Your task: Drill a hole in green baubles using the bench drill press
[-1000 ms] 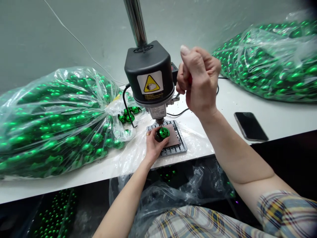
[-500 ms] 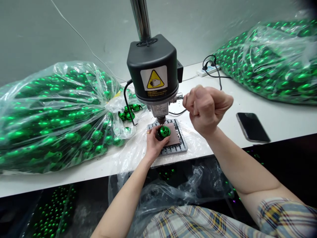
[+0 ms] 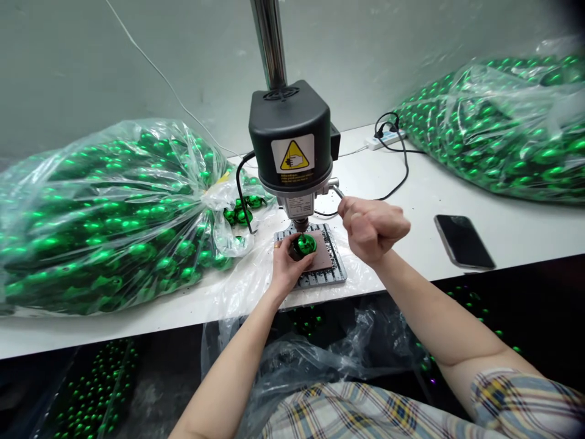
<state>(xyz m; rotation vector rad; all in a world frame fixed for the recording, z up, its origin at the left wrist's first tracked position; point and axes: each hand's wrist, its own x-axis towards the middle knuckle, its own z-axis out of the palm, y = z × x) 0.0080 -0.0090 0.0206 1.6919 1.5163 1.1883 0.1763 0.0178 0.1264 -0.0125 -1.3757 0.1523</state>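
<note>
A shiny green ball [image 3: 306, 244] rests on a brownish pad [image 3: 324, 255] over the slotted metal base [image 3: 340, 273] of a small drill press [image 3: 290, 137]. My left hand [image 3: 289, 262] grips the ball from its left side, thumb in front and fingers behind. Right above the ball is the drill chuck [image 3: 301, 224]; whether the bit touches the ball I cannot tell. My right hand [image 3: 373, 228] is closed in a fist around the end of the press's feed lever [image 3: 337, 191], to the right of the machine.
On the left lies a big clear bag [image 3: 105, 225] of green balls, with a few loose green balls [image 3: 237, 214] by its mouth. Another full bag [image 3: 512, 134] fills the back right. A phone [image 3: 464, 241] and a power strip [image 3: 386, 140] lie on the white table [image 3: 406, 238].
My right hand has come down and slightly left, swinging the feed lever downward. My left hand still holds the green ball on the pad. The whole view has shifted slightly.
</note>
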